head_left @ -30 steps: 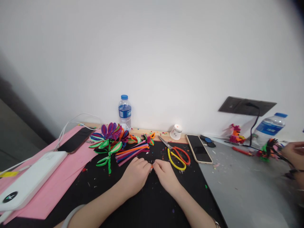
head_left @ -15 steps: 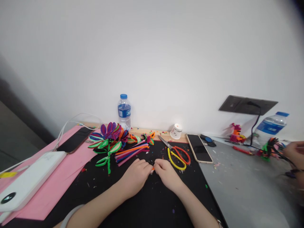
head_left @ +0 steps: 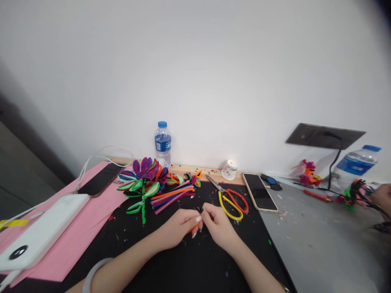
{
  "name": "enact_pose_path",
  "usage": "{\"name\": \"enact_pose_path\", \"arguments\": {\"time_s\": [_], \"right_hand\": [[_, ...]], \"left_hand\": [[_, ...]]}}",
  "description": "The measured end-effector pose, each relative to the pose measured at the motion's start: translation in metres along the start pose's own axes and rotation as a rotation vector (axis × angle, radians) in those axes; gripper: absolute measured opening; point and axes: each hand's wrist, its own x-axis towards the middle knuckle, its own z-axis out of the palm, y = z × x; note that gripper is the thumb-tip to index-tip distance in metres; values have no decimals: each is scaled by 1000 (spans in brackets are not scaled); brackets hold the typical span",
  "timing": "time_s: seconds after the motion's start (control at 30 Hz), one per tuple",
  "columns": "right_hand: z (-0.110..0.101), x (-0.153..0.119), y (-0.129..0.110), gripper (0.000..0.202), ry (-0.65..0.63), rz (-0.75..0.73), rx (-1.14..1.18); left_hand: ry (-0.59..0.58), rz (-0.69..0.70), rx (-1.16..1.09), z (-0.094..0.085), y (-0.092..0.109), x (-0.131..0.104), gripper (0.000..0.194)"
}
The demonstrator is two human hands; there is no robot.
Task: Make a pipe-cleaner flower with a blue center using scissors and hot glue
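Note:
An orange pipe cleaner (head_left: 194, 228) shows between the fingers of my left hand (head_left: 180, 228), which is closed on it. My right hand (head_left: 216, 224) is pinched at the fingertips, touching my left fingertips; whatever lies in that pinch is too small to make out. Behind my left hand lies a bundle of pink, orange and blue pipe cleaners (head_left: 172, 197). A pipe-cleaner flower with green leaves (head_left: 143, 197) is to its left. Scissors with red and yellow handles (head_left: 230, 203) lie open just behind my right hand.
Phones (head_left: 260, 193) lie right and left, the left one by a white power bank (head_left: 45, 232) on pink sheets (head_left: 73, 252). A bottle (head_left: 163, 144) and paper cup (head_left: 229, 170) stand by the wall. Another person's hand (head_left: 381, 197) is at far right.
My left hand has turned, so its thumb and fingertips now show with more of the orange piece. The whole view has shifted slightly, moving objects a little to the right.

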Motion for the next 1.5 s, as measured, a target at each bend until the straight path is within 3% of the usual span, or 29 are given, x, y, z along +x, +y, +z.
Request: {"name": "enact_pose_path", "arguments": {"time_s": [0.2, 0.43, 0.57, 0.73, 0.93, 1.0, 1.07, 1.13, 1.23, 1.37, 1.5], "right_hand": [[1, -3, -3, 29, 64, -85, -36], [5, -15, -10, 27, 112, -234, -96], [8, -18, -10, 26, 112, -296, -95], [4, -17, -13, 26, 44, -317, -37], [0, -20, -20, 25, -26, -409, -17], [0, -17, -18, 26, -12, -371, -7], [1, -12, -14, 26, 37, -246, 15], [2, -6, -7, 29, 74, -69, 59], [5, 0, 0, 30, 16, 140, 170], [8, 1, 1, 26, -37, 299, 299], [7, 0, 0, 19, -61, 329, 351]], "left_hand": [[-84, -133, -466, 2, -6, 2, 35], [-244, -175, -883, 2, 2, -2, 28], [-359, -194, -992, 1, 5, -3, 35], [-359, -202, -1047, 0, 6, -4, 32], [-479, -219, -1061, -1, 6, -7, 35], [-416, -206, -1004, 0, 3, -6, 33], [-228, -163, -874, 0, -1, -2, 30], [-77, -124, -554, 0, -4, 1, 30], [50, -12, 45, -2, -5, 3, 32], [84, 163, 571, -5, -5, 1, 32], [65, 206, 749, -7, -8, -1, 29]]}}
